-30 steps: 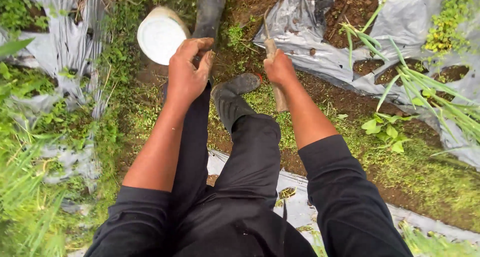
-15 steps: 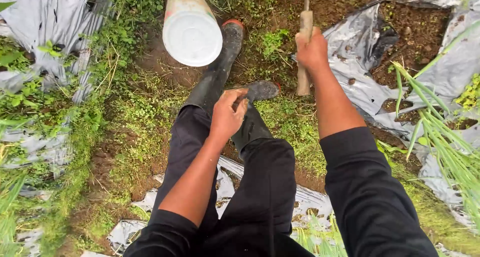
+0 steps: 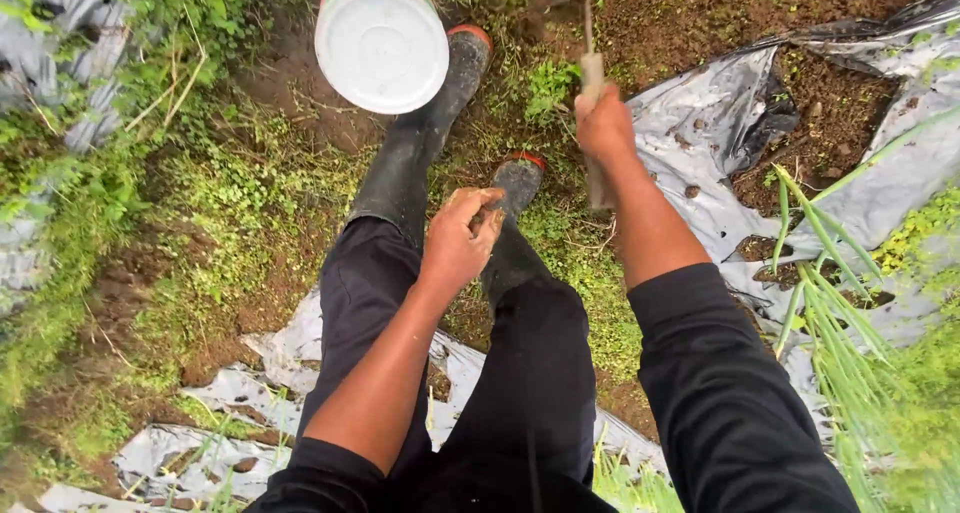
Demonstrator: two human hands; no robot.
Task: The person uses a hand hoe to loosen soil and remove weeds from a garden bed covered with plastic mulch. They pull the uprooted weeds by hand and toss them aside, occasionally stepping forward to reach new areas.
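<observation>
Change since earlier frames: the right hand (image 3: pixel 604 125) with its tool sits lower and more to the left in view than half a second ago; the left hand (image 3: pixel 460 238), which a second ago was raised near the bucket, now hangs over the shins; the rear boot has stepped forward.
Meaning of change: judged as walking along the furrow with the tool carried, not digging at this instant.
Hand tool (image 3: pixel 594 123): short wooden handle, thin metal shank rising from its top; the head is blurred at the top edge and its shape cannot be told. Held upright over weedy soil, apart from the ground.
Right hand: fingers wrapped tight round the handle's middle, fist closed.
Left hand: loosely curled, soil-smeared, thumb against forefinger; whether it pinches anything cannot be told. It hovers above the right boot (image 3: pixel 515 223), not touching it.
Left boot (image 3: pixel 420 133): dark rubber, red-trimmed toe, planted forward just beside the bucket.
Bucket (image 3: pixel 381 38): white, seen end-on; whether it touches the boot cannot be told.
Clothing: dark trousers (image 3: pixel 520 373), dark sleeves pushed up the forearms.
Ground: brown soil with low green weeds between the beds.
Mulch sheet (image 3: pixel 700 103): grey plastic, torn, soil showing through holes, right of the tool; more sheet lies behind the legs.
Plants: long green blades (image 3: pixel 830 273) at the right edge.
</observation>
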